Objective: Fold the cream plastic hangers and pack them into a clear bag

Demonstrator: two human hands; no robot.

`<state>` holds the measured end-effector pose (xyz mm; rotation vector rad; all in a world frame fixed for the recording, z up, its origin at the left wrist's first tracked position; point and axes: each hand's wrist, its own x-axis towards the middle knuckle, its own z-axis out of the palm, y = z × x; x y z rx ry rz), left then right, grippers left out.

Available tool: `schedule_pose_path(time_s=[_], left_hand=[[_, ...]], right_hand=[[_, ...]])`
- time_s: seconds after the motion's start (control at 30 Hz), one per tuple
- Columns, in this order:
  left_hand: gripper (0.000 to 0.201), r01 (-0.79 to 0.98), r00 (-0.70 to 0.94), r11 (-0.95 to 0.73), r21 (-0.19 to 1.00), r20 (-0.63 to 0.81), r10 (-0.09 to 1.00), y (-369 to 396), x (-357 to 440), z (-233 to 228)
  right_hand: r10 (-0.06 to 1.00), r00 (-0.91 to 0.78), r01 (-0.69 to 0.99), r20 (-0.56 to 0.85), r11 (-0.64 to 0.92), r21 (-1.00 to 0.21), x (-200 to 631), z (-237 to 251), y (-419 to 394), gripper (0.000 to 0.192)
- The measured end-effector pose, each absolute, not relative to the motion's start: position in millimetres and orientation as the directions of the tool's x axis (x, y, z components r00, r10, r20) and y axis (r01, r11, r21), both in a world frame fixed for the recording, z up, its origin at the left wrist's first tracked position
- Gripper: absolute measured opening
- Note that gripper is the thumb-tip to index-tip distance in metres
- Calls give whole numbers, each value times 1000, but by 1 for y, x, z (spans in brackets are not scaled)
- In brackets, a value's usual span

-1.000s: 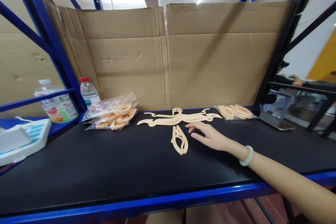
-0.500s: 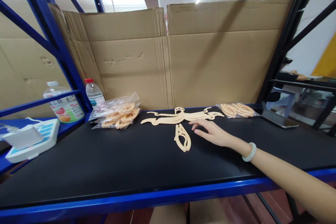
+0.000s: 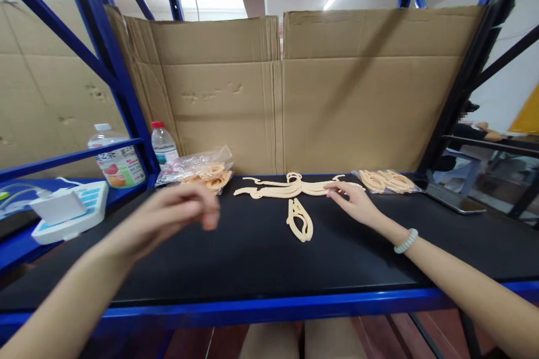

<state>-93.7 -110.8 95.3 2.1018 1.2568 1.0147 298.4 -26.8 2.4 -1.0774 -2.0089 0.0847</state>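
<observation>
Cream plastic folding hangers [image 3: 273, 192] lie unfolded in a stack at the back middle of the black table, arms spread to both sides. My right hand [image 3: 353, 202], with a pale beaded bracelet on its wrist, reaches over their right arms. Its fingertips are at the hangers, thumb and fingers apart; whether they press on them is hard to see. A folded hanger [image 3: 300, 221] lies just in front of the stack. Blurred by motion, my left hand [image 3: 181, 213] is in the air over the left of the table, fingers loosely bent, nothing visible in them.
Bagged folded hangers [image 3: 217, 176] lie behind my left hand, and another bag of hangers [image 3: 385, 180] lies at the back right beside a dark phone-like slab [image 3: 455, 199]. Bottles [image 3: 164, 143] and a white power strip [image 3: 73, 213] stand left. Cardboard [image 3: 362, 101] walls the back.
My left hand has come into view from the left. My right hand has moved right, from above the folded hanger to the right arms of the unfolded stack. The view has shifted slightly.
</observation>
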Motion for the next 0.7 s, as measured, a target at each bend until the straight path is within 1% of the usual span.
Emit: schedule_pose_path(time_s=[0.07, 0.1, 0.17, 0.23, 0.3, 0.47, 0.57, 0.7], left_hand=[[27, 538, 474, -450, 712, 186, 861, -92, -71, 83], [26, 576, 506, -447, 684, 132, 853, -81, -59, 74], [27, 668, 457, -459, 585, 164, 874, -59, -40, 55], [28, 711, 433, -499, 496, 251, 866, -41, -30, 37], [27, 712, 428, -514, 478, 285, 858, -31, -26, 25], [20, 683, 417, -527, 505, 322, 850, -28, -21, 11], [18, 657, 382, -499, 565, 321, 867, -29, -16, 8], [17, 619, 316, -422, 662, 282, 906, -21, -11, 5]], right_hand=[[728, -233, 715, 644, 577, -394, 313, 0, -16, 25], [732, -220, 734, 644, 559, -384, 320, -2, -10, 25], [737, -230, 756, 636, 547, -360, 333, -5, 0, 25], [736, -271, 763, 620, 557, -328, 342, -9, 6, 24], [729, -323, 765, 603, 576, -286, 345, -13, 10, 22], [710, -424, 762, 562, 615, -202, 338, -17, 12, 21], [712, -453, 765, 536, 619, -177, 333, -17, 14, 16], [726, -440, 784, 528, 598, -168, 328, -17, 18, 10]])
